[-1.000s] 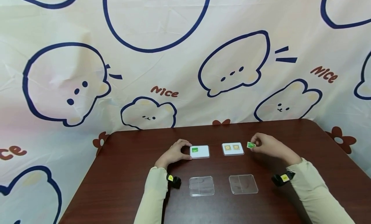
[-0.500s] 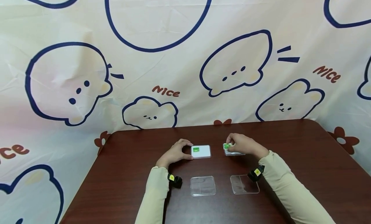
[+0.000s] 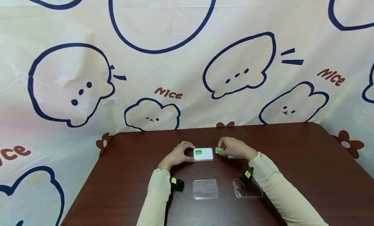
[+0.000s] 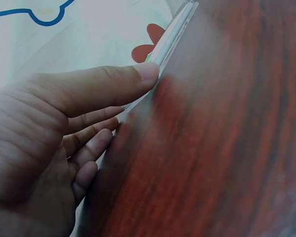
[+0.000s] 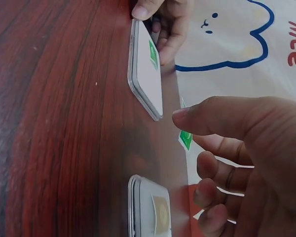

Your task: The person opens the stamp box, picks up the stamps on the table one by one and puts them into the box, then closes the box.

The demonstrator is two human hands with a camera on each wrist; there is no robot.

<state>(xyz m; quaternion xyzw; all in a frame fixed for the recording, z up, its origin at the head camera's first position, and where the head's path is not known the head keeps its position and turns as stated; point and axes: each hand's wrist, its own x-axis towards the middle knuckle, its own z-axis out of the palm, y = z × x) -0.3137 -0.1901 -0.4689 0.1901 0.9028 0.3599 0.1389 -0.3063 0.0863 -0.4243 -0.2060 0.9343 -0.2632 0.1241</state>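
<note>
My left hand (image 3: pixel 177 156) grips the left edge of a flat clear case with a white filling (image 3: pixel 206 155), thumb at the near corner and fingers at the far one. A green square (image 3: pixel 198 152) lies on that white face, toward its left. My right hand (image 3: pixel 236 148) pinches a small green square with a white border (image 3: pixel 219 150) between thumb and forefinger, just right of the left case. Under the right hand sits a second white case (image 3: pixel 235 157), mostly hidden; in the right wrist view a yellowish square (image 5: pixel 162 215) shows on it.
Two clear plastic lids lie nearer on the brown table (image 3: pixel 122 187): the left lid (image 3: pixel 205 189) and the right lid (image 3: pixel 242 191), which the right wrist camera (image 3: pixel 246 174) partly covers. A curtain with cartoon drawings (image 3: pixel 187 73) hangs behind the table.
The right hand has moved left with the small green square, from right of the second case, across it, to beside the left case. The left hand stays on its case.
</note>
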